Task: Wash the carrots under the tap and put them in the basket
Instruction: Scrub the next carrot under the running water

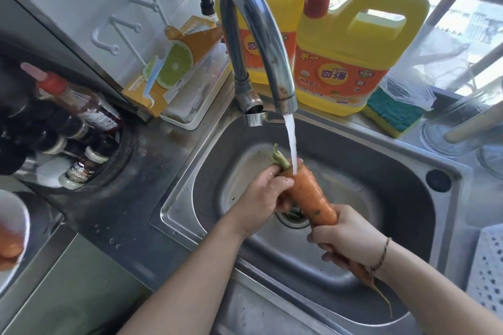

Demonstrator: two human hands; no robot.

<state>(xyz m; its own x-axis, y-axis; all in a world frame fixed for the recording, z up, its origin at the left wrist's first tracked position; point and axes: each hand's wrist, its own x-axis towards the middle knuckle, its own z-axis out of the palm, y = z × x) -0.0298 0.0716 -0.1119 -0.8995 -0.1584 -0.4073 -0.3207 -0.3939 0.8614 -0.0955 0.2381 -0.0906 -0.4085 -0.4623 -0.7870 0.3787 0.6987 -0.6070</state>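
Diagonally, carrot [309,194] (stem far-left, root near-right) clamped by left hand [265,197] and right hand [349,238].

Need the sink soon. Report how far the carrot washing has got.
Done: nothing shows as finished; the basket at right shows no carrot. In hand: both hands, left and right, hold one carrot under the tap. Left: more carrots wait in the bowl.
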